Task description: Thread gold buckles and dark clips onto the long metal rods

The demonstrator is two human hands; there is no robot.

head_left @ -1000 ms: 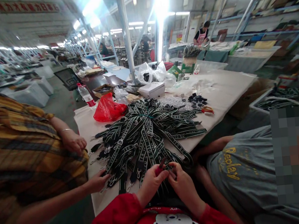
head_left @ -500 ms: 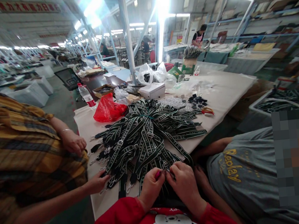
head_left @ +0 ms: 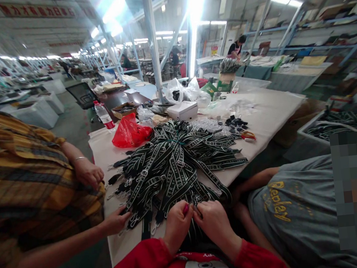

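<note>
A large pile of dark green-black straps with white lettering [head_left: 177,168] lies before me, tied at its middle with a green cord. Metal snap hooks hang from many strap ends. At the pile's near edge my left hand [head_left: 177,224] is closed in a pinch, with a small pink object [head_left: 186,209] showing between thumb and fingers. My right hand [head_left: 214,221] is closed too, its fingertips almost meeting the left ones. A thin dark piece pokes out from the right fingers; its kind is hidden. Dark straps hang below both hands.
A co-worker's hand [head_left: 115,221] touches the pile's left edge. Another person in a grey shirt [head_left: 286,208] sits close at right. Behind the pile are a red bag [head_left: 130,131], a white box [head_left: 182,110], a bottle [head_left: 104,115] and red-and-yellow-handled snips [head_left: 248,135].
Both my hands have shifted slightly left and down, still closed and close together. The strap pile stays in place, and the co-worker's hand at left remains at its edge.
</note>
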